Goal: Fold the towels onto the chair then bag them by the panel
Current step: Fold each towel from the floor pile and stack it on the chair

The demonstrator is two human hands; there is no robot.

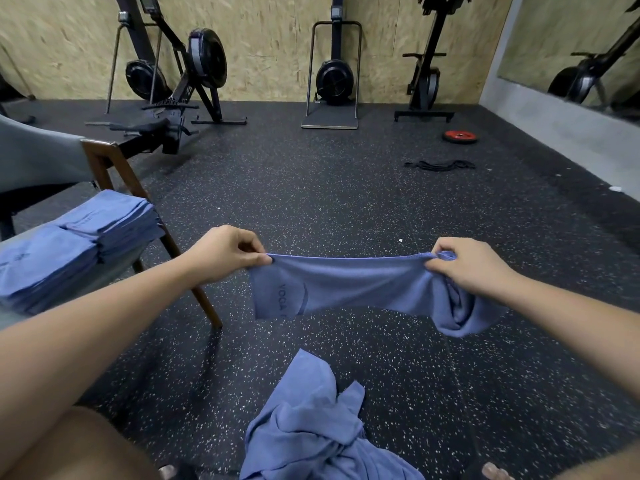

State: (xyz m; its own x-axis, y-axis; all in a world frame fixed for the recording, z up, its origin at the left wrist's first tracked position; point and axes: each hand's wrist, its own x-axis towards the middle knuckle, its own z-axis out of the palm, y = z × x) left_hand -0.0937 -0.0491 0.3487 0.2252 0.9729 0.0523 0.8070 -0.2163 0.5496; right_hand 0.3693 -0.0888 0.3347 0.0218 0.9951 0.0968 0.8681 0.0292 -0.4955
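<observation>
- At 6 o'clock, nearest, one loose heap of towels point(311, 427) lies on the floor. I cannot count how many are in it.
- In the centre, one towel point(346, 282) is stretched in the air. The left hand point(225, 254) pinches its corner at 9 o'clock, and the right hand point(474, 268) grips the other end at 3 o'clock.
- Risk: the right end is bunched under the fingers, so the fold may come out crooked. The hanging part may also touch the floor.
- At 9 o'clock, two folded stacks point(79, 244) sit on one chair point(104, 161). They are close to the seat edge, so one more towel could make them slide.
- At 1 o'clock, far, lies one weight plate point(460, 136). I see no bag.
</observation>
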